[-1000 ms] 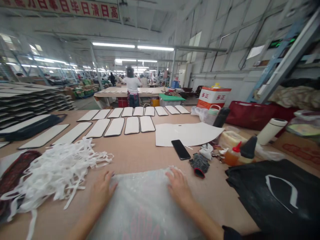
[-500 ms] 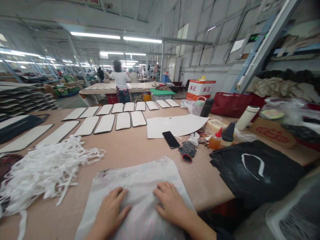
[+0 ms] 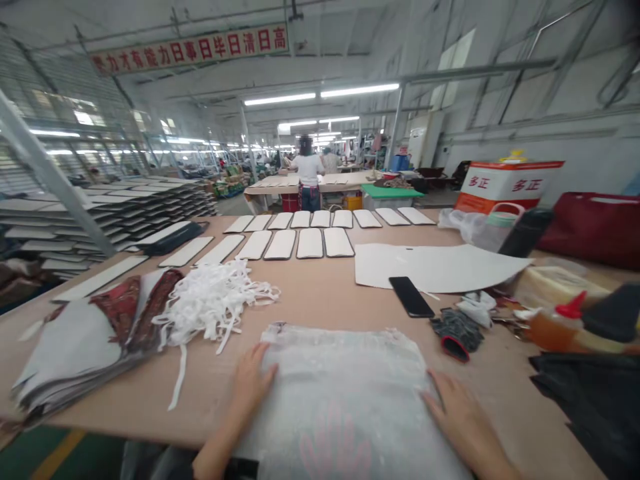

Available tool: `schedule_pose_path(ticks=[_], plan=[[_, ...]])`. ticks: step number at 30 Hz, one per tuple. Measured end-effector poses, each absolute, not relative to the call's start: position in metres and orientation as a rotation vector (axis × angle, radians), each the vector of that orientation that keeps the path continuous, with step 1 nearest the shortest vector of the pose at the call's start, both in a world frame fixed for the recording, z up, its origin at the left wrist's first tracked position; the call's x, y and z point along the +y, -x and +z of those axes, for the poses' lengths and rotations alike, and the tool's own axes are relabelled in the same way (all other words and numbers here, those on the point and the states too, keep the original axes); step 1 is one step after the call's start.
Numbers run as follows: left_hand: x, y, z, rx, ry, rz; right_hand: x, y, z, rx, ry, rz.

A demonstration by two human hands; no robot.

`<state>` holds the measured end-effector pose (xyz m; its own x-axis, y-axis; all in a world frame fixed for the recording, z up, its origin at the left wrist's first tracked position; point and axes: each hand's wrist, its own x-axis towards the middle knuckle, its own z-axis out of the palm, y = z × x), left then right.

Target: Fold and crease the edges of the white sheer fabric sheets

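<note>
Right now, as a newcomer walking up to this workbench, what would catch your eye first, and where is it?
Nearest, the left hand and right hand rest flat on a translucent plastic sheet at the front of the bench. Beyond it, rows of white dark-edged panels run across the tan table, and a tangle of white strips lies left of the sheet.

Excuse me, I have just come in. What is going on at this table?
A person rests the left hand and right hand on the side edges of a translucent plastic sheet on a long work table. A heap of white strips lies beside it, with rows of white rounded panels beyond. A co-worker stands farther off.
</note>
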<state>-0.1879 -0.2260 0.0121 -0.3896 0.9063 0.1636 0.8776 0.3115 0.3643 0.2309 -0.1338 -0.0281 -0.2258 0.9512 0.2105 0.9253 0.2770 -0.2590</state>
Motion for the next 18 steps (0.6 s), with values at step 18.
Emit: schedule_pose_path(ticks=[18], plan=[[-0.226,0.161,0.034,2.669,-1.261,0.321,-0.127,-0.223,0.013,-2.136,2.164,0.646]])
